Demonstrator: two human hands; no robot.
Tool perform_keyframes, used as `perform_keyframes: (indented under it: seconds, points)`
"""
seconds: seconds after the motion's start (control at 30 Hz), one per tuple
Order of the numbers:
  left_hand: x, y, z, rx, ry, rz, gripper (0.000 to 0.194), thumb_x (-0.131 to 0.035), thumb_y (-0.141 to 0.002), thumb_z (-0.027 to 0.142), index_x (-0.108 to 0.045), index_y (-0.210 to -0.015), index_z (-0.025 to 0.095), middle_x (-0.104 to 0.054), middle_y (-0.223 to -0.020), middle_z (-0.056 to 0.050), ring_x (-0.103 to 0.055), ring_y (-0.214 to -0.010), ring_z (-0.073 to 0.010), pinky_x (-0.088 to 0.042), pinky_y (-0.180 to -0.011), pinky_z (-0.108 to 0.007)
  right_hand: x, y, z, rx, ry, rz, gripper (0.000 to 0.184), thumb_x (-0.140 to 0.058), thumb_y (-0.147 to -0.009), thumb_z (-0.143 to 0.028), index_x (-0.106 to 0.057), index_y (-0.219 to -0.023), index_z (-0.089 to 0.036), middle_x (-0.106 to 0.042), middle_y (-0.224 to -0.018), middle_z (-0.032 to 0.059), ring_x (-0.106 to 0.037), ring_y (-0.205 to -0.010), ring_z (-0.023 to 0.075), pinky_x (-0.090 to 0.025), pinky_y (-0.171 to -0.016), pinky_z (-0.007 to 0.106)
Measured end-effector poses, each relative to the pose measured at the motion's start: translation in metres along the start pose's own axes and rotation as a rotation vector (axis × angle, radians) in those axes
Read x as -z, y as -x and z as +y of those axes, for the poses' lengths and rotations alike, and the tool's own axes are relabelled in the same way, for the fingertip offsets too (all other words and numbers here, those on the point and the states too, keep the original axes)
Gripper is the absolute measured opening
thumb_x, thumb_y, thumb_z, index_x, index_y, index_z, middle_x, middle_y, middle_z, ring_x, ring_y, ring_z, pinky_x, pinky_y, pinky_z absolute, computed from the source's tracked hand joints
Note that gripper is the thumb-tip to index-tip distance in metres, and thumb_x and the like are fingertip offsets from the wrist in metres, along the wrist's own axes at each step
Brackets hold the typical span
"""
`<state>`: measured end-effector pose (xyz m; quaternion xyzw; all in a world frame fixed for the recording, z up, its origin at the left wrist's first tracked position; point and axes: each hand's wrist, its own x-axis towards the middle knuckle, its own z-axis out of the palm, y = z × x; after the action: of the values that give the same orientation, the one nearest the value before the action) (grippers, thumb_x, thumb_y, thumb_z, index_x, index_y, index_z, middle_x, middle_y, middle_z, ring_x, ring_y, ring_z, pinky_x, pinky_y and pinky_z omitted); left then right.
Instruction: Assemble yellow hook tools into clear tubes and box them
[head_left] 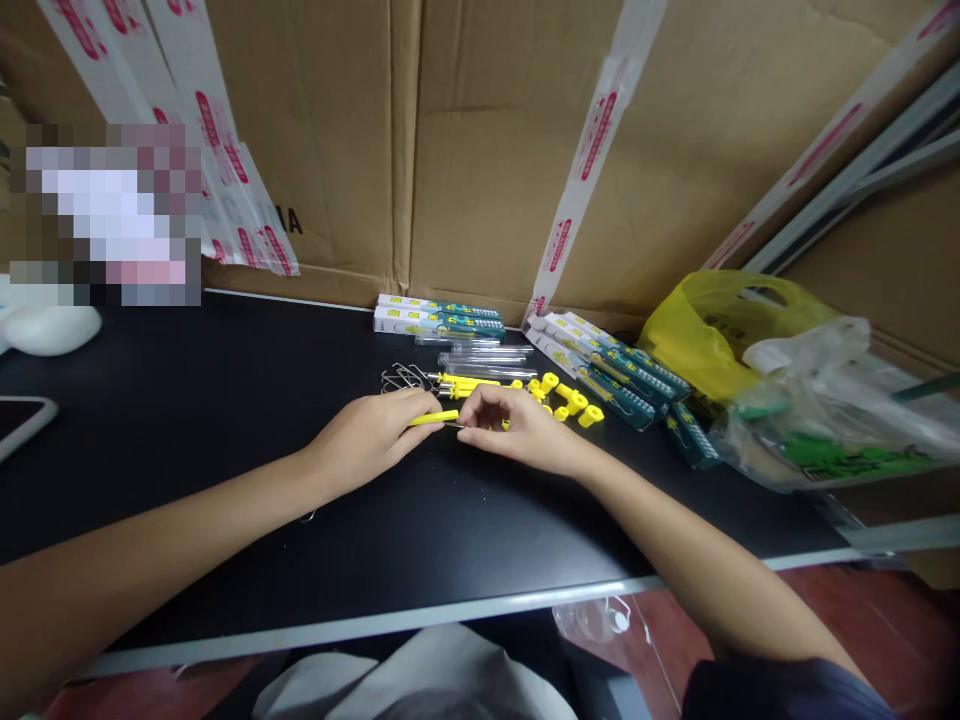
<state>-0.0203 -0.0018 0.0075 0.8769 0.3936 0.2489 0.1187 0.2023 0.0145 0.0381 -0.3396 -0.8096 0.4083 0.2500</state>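
My left hand (367, 430) is closed around a yellow plastic rod (436, 418), whose end sticks out to the right past the fingers. Close by, my right hand (525, 428) has thumb and fingertips bent together at a thin metal piece (453, 425) beside the rod's end; its far part is hidden by the fingers. Just behind the hands lie more yellow rods (471, 382) with bent wire hooks (405, 377) on their left ends. Several yellow caps (574, 402) are scattered behind and right of my right hand. Clear plastic tubes (487, 361) lie beyond the rods.
Printed narrow boxes (439, 322) lie at the back, with more boxes (611, 368) piled to the right. A yellow bag (682, 315) and a clear bag (847, 410) sit far right. A phone (26, 420) lies left on the black table (195, 400). Cardboard (480, 150) stands behind.
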Motion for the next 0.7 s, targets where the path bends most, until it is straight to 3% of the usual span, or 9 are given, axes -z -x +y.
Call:
perform_keyframes:
  seconds: [0.1, 0.2, 0.33, 0.47, 0.7]
  points:
    - [0.0, -0.002, 0.004, 0.096, 0.084, -0.035, 0.023, -0.045, -0.097, 0.033, -0.059, -0.088, 0.017, -0.063, -0.086, -0.002, -0.059, -0.08, -0.0163, -0.039, -0.07, -0.026, -0.003, 0.001, 0.003, 0.114, 0.223, 0.072, 0.007, -0.067, -0.082, -0.02, -0.063, -0.079, -0.015, -0.061, -0.075, -0.0005, -0.053, -0.065, 0.0095, -0.043, -0.062, 0.022]
    - [0.001, -0.002, 0.01, 0.202, 0.154, -0.081, 0.023, -0.047, -0.095, 0.034, -0.057, -0.083, 0.017, -0.061, -0.078, 0.0, -0.056, -0.072, -0.015, -0.037, -0.066, -0.026, -0.007, 0.0, 0.005, 0.197, 0.285, 0.126, 0.006, -0.065, -0.085, -0.018, -0.063, -0.079, -0.015, -0.061, -0.073, -0.0003, -0.054, -0.063, 0.0093, -0.042, -0.061, 0.021]
    - [0.005, 0.0, 0.02, 0.268, 0.278, -0.112, 0.023, -0.049, -0.093, 0.037, -0.058, -0.084, 0.018, -0.06, -0.077, 0.001, -0.054, -0.071, -0.0138, -0.036, -0.066, -0.026, -0.008, 0.001, 0.003, 0.205, 0.307, 0.144, 0.008, -0.064, -0.085, -0.016, -0.064, -0.077, -0.015, -0.063, -0.072, -0.0003, -0.055, -0.062, 0.0093, -0.042, -0.059, 0.02]
    - [0.007, 0.002, 0.024, 0.333, 0.493, -0.147, 0.033, -0.039, -0.095, 0.047, -0.057, -0.104, 0.021, -0.053, -0.066, 0.005, -0.051, -0.063, -0.012, -0.037, -0.062, -0.024, -0.004, 0.001, 0.002, 0.193, 0.318, 0.161, 0.008, -0.064, -0.085, -0.016, -0.064, -0.077, -0.015, -0.065, -0.071, -0.0001, -0.055, -0.061, 0.0093, -0.042, -0.058, 0.021]
    - [0.004, 0.001, 0.02, 0.368, 0.565, -0.211, 0.029, -0.036, -0.096, 0.039, -0.056, -0.092, 0.019, -0.047, -0.061, 0.006, -0.043, -0.05, -0.0079, -0.035, -0.051, -0.02, -0.001, 0.001, 0.006, 0.265, 0.446, 0.143, 0.01, -0.065, -0.086, -0.018, -0.062, -0.077, -0.016, -0.062, -0.072, 0.0005, -0.054, -0.065, 0.0115, -0.041, -0.061, 0.022]
